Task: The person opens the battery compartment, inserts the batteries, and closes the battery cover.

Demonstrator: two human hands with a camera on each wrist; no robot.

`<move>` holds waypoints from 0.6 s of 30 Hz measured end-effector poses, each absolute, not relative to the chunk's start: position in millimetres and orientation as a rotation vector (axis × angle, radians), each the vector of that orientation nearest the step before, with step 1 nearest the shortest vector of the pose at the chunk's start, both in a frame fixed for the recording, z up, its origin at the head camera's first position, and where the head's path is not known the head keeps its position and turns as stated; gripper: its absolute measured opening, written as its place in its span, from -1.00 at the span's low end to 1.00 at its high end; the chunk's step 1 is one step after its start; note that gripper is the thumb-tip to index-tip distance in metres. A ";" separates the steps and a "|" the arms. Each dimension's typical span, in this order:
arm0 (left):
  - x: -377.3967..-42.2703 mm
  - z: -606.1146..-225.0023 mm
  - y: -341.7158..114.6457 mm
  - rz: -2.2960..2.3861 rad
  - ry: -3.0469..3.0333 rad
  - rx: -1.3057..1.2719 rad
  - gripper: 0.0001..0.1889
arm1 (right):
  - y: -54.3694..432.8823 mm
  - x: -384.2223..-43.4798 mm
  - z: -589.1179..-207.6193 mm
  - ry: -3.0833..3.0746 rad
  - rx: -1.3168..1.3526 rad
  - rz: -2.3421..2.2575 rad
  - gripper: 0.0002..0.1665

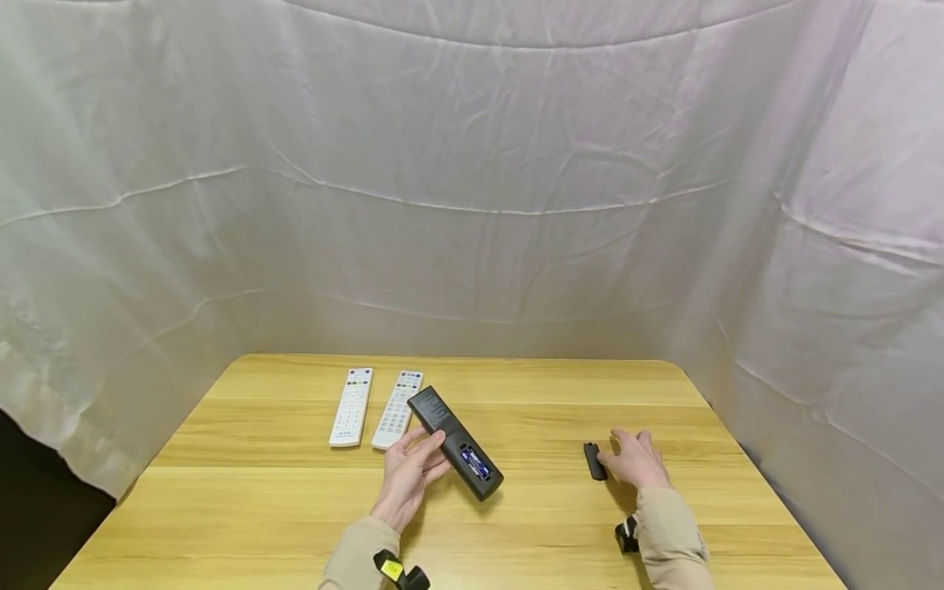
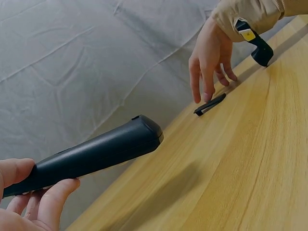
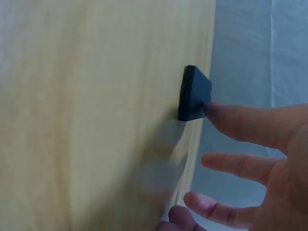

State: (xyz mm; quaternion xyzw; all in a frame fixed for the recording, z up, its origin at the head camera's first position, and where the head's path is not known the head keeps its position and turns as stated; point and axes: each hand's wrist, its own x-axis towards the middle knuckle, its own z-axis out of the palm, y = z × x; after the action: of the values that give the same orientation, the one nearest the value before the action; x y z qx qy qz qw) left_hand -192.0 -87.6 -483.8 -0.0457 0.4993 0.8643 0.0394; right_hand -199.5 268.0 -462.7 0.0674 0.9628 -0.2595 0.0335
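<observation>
My left hand (image 1: 406, 483) grips a black remote control (image 1: 442, 423) by its side, thumb on top and fingers beneath. The remote is held above the table, its back turned up and its battery compartment uncovered. Blue batteries (image 1: 475, 463) sit in that compartment. Off to the right, a small black battery cover (image 1: 594, 462) is on the table. My right hand (image 1: 638, 460) reaches over it with fingers spread. In the right wrist view one digit touches the cover (image 3: 196, 94), and the other fingers stand apart from it.
Two white remote controls (image 1: 351, 407) lie buttons up on the left of the wooden table (image 1: 221, 508), the right one (image 1: 397, 410) close behind my left hand. Pale grey cloth (image 1: 479, 254) hangs around the table's back and sides.
</observation>
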 end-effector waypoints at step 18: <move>-191.0 -483.2 -88.0 2.648 1.521 -0.154 -0.48 | 272.4 -205.5 -465.4 2.974 0.163 -0.788 -0.45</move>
State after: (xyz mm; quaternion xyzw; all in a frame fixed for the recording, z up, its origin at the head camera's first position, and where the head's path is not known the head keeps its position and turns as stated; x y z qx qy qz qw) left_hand -191.0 -88.0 -483.2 -0.0502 0.4971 0.8652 0.0419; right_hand -205.5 272.4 -465.4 0.0527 0.9649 -0.2556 0.0301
